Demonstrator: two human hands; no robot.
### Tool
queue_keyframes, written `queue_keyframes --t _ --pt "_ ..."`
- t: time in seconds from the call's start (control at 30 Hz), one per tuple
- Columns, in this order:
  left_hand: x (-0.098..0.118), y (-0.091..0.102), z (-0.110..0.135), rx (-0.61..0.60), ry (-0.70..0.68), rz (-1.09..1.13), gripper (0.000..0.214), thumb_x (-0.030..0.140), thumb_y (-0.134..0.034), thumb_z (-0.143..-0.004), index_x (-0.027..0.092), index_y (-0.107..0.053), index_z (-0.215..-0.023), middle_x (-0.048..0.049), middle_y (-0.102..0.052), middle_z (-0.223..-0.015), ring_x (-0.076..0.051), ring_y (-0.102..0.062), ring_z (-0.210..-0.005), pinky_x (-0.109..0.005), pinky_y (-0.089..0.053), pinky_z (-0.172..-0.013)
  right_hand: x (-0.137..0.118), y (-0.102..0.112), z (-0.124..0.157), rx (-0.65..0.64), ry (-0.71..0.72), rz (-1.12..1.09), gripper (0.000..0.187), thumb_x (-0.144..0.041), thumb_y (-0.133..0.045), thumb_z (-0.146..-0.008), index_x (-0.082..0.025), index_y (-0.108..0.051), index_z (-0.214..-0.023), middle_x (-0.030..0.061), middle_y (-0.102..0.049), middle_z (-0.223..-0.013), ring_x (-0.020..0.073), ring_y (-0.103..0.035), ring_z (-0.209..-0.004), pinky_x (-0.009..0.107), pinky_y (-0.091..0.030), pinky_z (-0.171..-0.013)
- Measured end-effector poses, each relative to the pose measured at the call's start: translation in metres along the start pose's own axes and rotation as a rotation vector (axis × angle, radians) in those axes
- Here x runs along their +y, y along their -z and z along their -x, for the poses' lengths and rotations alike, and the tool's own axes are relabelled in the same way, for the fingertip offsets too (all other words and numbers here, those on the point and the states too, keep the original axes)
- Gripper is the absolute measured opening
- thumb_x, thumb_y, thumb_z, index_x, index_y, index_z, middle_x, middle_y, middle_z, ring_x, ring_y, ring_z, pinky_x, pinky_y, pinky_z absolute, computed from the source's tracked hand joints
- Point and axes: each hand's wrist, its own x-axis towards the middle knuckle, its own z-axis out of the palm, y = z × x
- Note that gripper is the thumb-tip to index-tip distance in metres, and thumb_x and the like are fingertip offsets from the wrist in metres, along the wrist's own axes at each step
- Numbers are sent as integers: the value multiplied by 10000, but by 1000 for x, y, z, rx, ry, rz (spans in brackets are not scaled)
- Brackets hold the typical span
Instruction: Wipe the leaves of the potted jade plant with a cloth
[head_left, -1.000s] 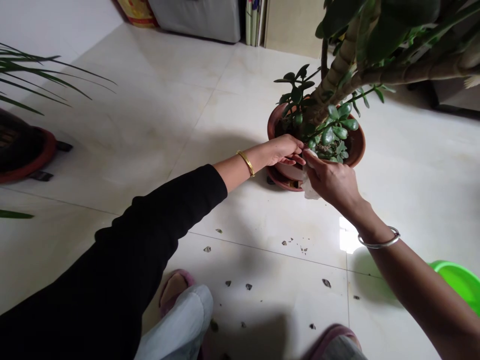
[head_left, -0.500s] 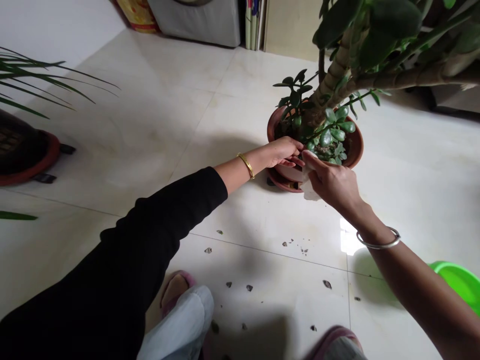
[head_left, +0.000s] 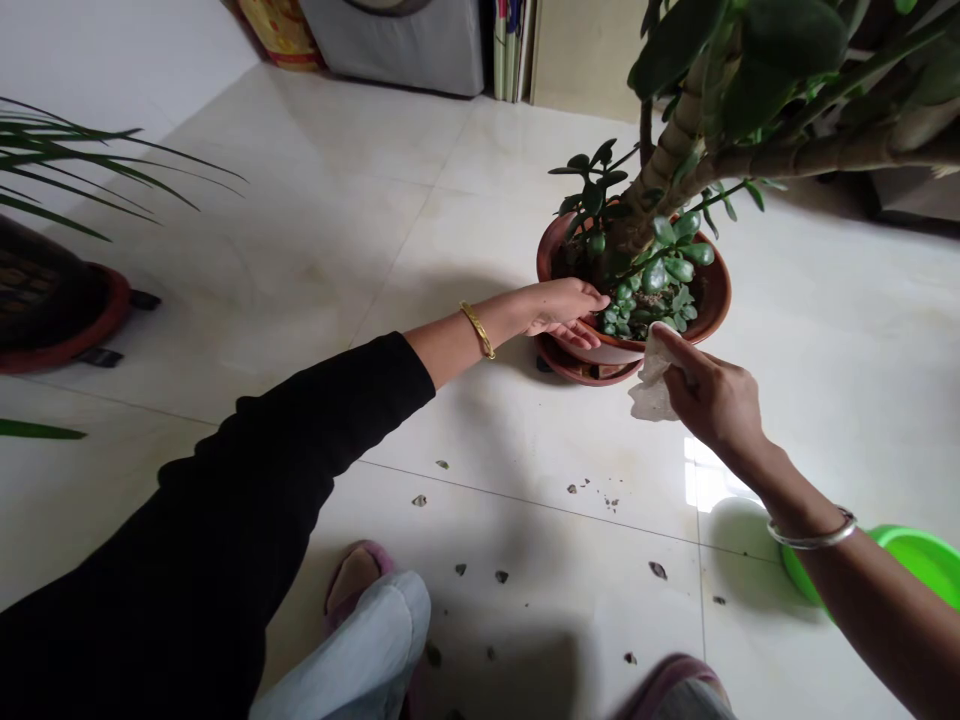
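My left hand (head_left: 568,306), with a gold bangle at the wrist, is at the near left rim of a terracotta pot (head_left: 716,305). Its upper fingertips reach the small leaves of a jade plant (head_left: 679,268); the lower fingers are spread beside the pot wall, and no held thing shows. To the right, apart from the leaves, my right hand (head_left: 712,400) pinches a crumpled white tissue (head_left: 651,385) that hangs from the fingers. A silver bangle circles that wrist. A thick trunk (head_left: 660,175) rises from the pot.
Dark leaf bits (head_left: 658,570) and soil crumbs (head_left: 611,502) lie scattered over the tiled floor (head_left: 360,250). A bright green basin (head_left: 915,560) is at the right. Another potted plant (head_left: 67,310) on a wheeled saucer stands at the left. My slippers (head_left: 356,590) are at the bottom.
My right hand has moved right and slightly towards me with the tissue, away from the leaves and my left hand. The left hand stays at the pot, shifted slightly left.
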Motion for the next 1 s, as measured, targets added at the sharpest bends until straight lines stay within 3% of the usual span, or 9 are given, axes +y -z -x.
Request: queue_keyframes --t 0.23,0.43,0.57,0.73,0.83,0.9,1.0 --pt "10 9 -2 -108 141 182 259 393 -599 -1029 170 -668 -1140 -114 -728 -958 -182 -721 -877 -217 -583 -677 0 0 -7 -15 -79 -51 612 -268 -480 -907 -250 -645 -1496 93 -815 -887 213 -648 -630 313 -435 -623" --pt "14 12 -3 -142 165 211 226 353 -562 -1051 156 -656 -1108 -131 -729 -1011 -152 -721 -849 -179 -555 -633 -6 -2 -18 -102 -67 -111 625 -270 -453 -903 -209 -647 -1495 70 -761 -731 180 -566 -539 297 -425 -603" --pt "12 9 -4 -109 150 88 202 274 -514 -1051 143 -633 -1149 -133 -743 -1005 -156 -733 -800 -213 -570 -666 -16 -5 -24 -146 -26 -30 622 -271 -443 -917 -226 -634 -1507 79 -773 -751 199 -604 -562 295 -394 -592" --pt "11 1 -9 -51 64 -69 178 132 -568 -992 157 -607 -1164 -92 -734 -995 -160 -765 -726 -252 -579 -692 -26 -5 -28 -147 -9 84 604 -286 -435 -938 -251 -633 -1508 101 -799 -809 238 -666 -619 298 -376 -587" --pt "9 -3 -9 36 -7 -185 293 130 -618 -959 171 -594 -1249 -58 -720 -951 -162 -738 -637 -287 -577 -682 -25 -3 -27 -142 -23 34 615 -279 -441 -919 -240 -644 -1497 98 -793 -790 235 -664 -623 300 -379 -590" --pt "3 -5 -6 111 -109 -309 323 145 -600 -963 177 -596 -1284 -31 -701 -885 -162 -708 -602 -301 -571 -677 -22 -2 -26 -134 -54 -36 625 -276 -454 -897 -222 -655 -1486 85 -775 -743 220 -636 -595 298 -382 -584" --pt "-11 -7 4 232 -370 -513 202 123 -550 -966 177 -670 -1119 -34 -689 -892 -152 -688 -713 -292 -561 -767 -15 -2 -25 -149 -134 -220 622 -287 -475 -878 -195 -681 -1457 66 -762 -722 192 -592 -560 296 -411 -580"
